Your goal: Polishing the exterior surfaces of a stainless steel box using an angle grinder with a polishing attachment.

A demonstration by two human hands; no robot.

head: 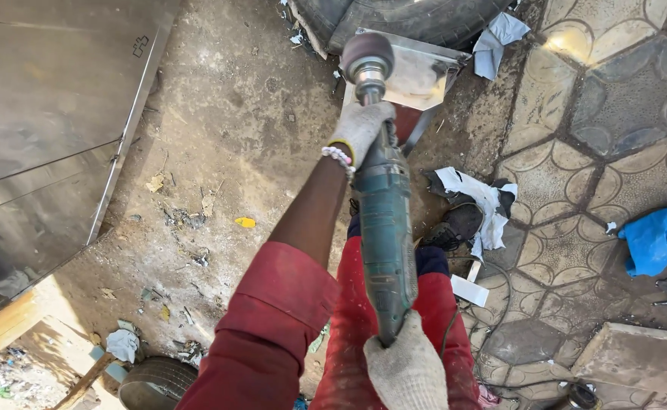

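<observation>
Both my hands are on the polisher [385, 228], a long teal power tool with a worn, dusty plastic body, running from 6 toward 12 in my view. My left hand [361, 127], in a knit off-white glove with a bead bracelet at the wrist, is wrapped tight around the metal neck just behind the head. My right hand [405, 368], same kind of glove, grips the tail end at 6, fingers closed round it. The polishing drum [368, 53] at 12 is a dark, dull cylinder on a bright steel collar. It sits at the near edge of a bent stainless sheet piece [417, 74], shiny and flat, but I can't tell if it's touching. Behind that at 12 is a black rubber tyre [409, 19]. No readable labels; only a small cross-shaped cutout mark at 10 on the big brushed stainless cabinet [45, 129], smooth panels with folded edges. Torn white paper scraps [478, 201] at 3 on rough dirt. Patterned concrete pavers [599, 114] at 2, curved petal relief, gritty. Crumpled blue cloth [660, 235] at 3, far edge. My red sleeves and trousers are dusty
</observation>
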